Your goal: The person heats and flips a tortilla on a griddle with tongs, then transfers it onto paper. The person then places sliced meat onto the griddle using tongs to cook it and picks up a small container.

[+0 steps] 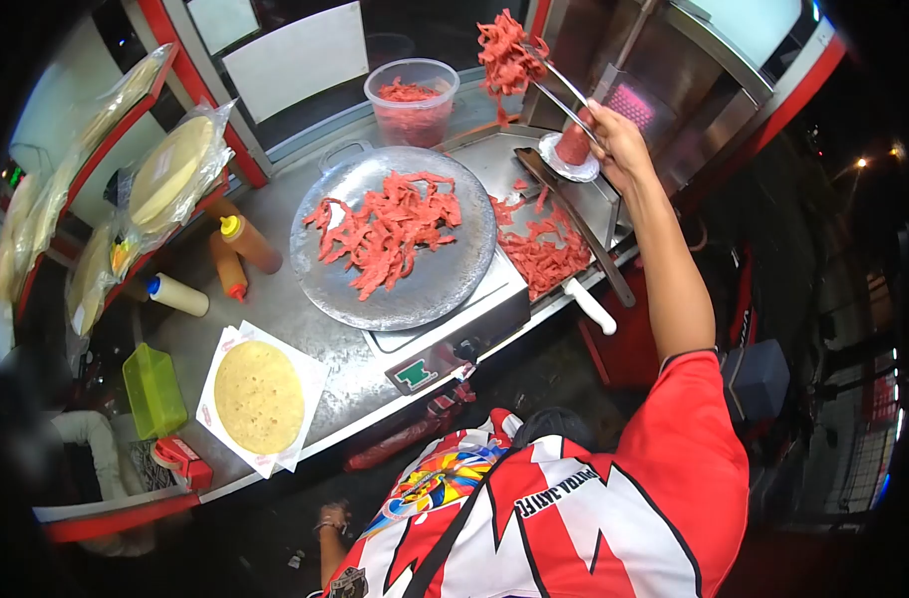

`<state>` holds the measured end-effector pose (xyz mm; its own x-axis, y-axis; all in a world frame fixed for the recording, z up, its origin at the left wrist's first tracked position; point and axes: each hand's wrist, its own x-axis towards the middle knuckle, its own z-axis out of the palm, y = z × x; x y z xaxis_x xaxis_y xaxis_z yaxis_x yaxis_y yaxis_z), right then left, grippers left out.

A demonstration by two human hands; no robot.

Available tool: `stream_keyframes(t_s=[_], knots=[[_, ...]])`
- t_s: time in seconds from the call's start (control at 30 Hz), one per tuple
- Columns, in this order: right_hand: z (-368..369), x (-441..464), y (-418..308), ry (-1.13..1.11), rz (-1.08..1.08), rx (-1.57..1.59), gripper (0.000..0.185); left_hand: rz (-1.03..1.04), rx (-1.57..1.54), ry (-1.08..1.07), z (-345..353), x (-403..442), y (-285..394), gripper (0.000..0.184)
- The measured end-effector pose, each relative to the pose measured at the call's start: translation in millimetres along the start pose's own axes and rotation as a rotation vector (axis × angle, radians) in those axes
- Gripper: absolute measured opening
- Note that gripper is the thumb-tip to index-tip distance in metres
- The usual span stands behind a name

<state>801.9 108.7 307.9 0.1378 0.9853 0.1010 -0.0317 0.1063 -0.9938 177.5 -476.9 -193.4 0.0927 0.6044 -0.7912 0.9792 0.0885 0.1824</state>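
Head view: our left hand (331, 517) low and dim, our right hand (614, 140) raised with tongs (564, 92).
We cannot tell the left's finger shape; beyond, strips cover the round plate (325, 269); farther, our right pinches the tongs, red clump (509, 55) ahead and left of it.

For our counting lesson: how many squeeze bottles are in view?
3 on the metal counter: yellow-capped bottle, red-capped bottle beside it, blue-capped bottle left of both. Others may be hidden.
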Motion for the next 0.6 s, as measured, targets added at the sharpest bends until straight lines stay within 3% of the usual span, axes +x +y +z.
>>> stream_keyframes(t_s=[0.2,0.27,0.37,0.43,0.47,0.57,0.6], knots=[[85.2,105.1,14.3,-0.036,0.032,-0.059,0.031,-0.022,0.062,0.098,58.8,-15.0,13.0,0.033],[114.8,137.5,30.3,-0.026,0.051,-0.077,0.033,-0.083,-0.068,0.079,75.4,-23.9,20.6,0.034],[141.9,204.0,78.7,-0.027,-0.020,-0.444,0.030,-0.170,-0.198,0.070,89.7,-47.6,44.0,0.034],[168.3,224.4,78.0,-0.097,-0.057,-1.098,0.032,-0.210,-0.256,0.066,95.5,-59.8,60.2,0.034],[178.1,227.0,71.0,-0.167,0.041,-1.252,0.035,-0.224,-0.270,0.065,97.4,-63.3,66.9,0.035],[202.3,194.8,17.6,-0.058,-0.201,-1.511,0.039,-0.251,-0.300,0.064,99.1,-68.3,80.4,0.035],[205.8,196.2,-4.2,-0.125,-0.152,-1.544,0.045,-0.253,-0.304,0.064,100.0,-68.0,83.1,0.035]])
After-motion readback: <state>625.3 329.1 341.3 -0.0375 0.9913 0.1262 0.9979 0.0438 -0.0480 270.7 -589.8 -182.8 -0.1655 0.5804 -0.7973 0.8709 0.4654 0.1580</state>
